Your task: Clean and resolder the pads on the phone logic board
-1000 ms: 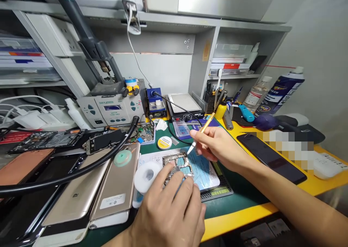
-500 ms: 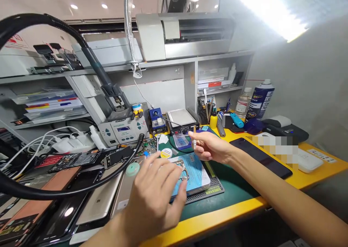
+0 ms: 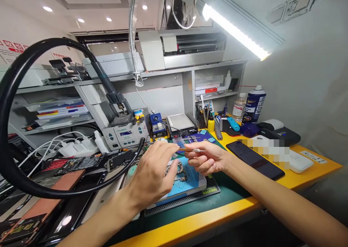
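My right hand [image 3: 203,158] pinches a slim pen-like tool [image 3: 186,149] with a brown shaft and a silvery end that points right. My left hand [image 3: 153,169] is open, palm down, thumb apart from the fingers; its fingertips are at the tool's brown end, and whether they touch it I cannot tell. Below both hands a phone circuit board [image 3: 181,174] lies on a blue-and-white box [image 3: 194,183], partly hidden by the left hand. A black perforated mat [image 3: 212,192] sits under the box.
At left a thick black hose [image 3: 7,105] loops from the hot-air station [image 3: 126,136] over several phones. A black phone [image 3: 255,160] lies at right. Behind stand a yellow bottle [image 3: 211,123], a spray can [image 3: 254,105] and a flat-topped heating plate [image 3: 181,122]. A lit lamp [image 3: 236,33] hangs above.
The tool has turned from upright to nearly level in my right hand. My left hand has moved up and closer to it. The camera view has tilted up slightly.
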`<action>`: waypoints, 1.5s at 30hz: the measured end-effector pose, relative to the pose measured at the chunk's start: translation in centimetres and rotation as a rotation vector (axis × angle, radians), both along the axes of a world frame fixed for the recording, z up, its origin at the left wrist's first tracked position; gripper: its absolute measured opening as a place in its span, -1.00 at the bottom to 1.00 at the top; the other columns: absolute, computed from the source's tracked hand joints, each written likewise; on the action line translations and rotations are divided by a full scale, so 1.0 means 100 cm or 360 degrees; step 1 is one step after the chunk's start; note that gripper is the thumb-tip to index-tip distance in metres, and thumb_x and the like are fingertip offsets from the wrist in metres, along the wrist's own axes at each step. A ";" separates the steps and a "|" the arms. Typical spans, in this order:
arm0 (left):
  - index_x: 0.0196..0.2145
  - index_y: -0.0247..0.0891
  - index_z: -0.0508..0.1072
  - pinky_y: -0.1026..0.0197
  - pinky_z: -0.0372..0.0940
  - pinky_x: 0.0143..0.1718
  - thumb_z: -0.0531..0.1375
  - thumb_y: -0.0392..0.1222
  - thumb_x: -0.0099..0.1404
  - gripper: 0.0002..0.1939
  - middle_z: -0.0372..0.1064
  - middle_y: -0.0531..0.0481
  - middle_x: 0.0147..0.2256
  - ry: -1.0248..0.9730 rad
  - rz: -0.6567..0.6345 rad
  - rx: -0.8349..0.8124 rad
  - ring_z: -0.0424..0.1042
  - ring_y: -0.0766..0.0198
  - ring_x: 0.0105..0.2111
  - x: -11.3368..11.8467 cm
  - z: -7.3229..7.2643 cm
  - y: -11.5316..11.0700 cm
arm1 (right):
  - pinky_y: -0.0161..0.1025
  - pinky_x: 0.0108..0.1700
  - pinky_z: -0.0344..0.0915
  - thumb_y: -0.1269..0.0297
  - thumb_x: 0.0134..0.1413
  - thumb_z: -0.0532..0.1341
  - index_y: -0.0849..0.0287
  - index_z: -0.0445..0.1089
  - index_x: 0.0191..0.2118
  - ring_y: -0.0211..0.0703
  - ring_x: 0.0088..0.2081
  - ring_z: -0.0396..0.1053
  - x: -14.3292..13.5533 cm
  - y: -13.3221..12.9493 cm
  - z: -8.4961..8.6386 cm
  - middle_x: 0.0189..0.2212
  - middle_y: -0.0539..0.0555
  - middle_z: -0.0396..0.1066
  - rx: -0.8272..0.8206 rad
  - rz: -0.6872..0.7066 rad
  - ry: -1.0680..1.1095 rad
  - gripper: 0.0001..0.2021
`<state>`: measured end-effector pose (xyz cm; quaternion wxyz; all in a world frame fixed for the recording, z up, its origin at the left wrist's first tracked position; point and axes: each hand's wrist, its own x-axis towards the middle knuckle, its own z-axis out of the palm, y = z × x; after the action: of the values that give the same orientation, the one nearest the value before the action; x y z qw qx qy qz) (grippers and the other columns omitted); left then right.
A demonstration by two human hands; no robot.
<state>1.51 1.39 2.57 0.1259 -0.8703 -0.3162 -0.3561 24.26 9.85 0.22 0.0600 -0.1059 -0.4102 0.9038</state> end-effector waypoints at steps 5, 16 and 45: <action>0.02 -0.32 0.49 -0.04 0.42 0.01 0.13 -0.29 0.46 -0.76 0.54 -0.16 -0.08 -0.0033 0.0037 -0.0191 0.43 0.09 -0.05 0.008 0.001 0.008 | -0.57 -0.81 -0.01 0.00 0.43 0.15 0.13 0.09 -0.50 -0.49 -0.78 -0.22 -0.004 0.000 -0.005 -0.72 -0.21 0.08 -0.0082 0.0133 0.0032 -0.51; -0.17 -0.23 0.53 0.14 0.39 -0.11 0.13 -0.30 0.45 -0.84 0.55 -0.02 -0.21 -0.0082 0.0003 -0.0457 0.49 0.23 -0.19 0.011 0.004 0.006 | -0.54 -0.81 0.04 0.00 0.41 0.18 0.12 0.05 -0.54 -0.46 -0.80 -0.15 -0.007 0.001 -0.013 -0.74 -0.19 0.08 -0.0162 0.0226 0.0023 -0.47; -0.15 -0.18 0.53 0.25 0.36 -0.33 0.08 0.08 0.49 -0.66 0.57 -0.01 -0.26 -0.0263 0.0447 -0.0745 0.51 0.22 -0.33 -0.096 0.016 0.013 | -0.44 -0.74 0.02 0.00 0.28 0.25 0.24 0.44 -0.31 -0.38 -0.73 0.13 0.001 -0.006 0.002 -0.64 -0.10 0.33 0.0487 -0.0669 -0.0240 -0.65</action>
<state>-8.10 2.64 4.16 -0.0566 -0.7914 -0.5166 -0.3220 24.39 9.24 0.41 0.2310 -0.2454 -0.5145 0.7885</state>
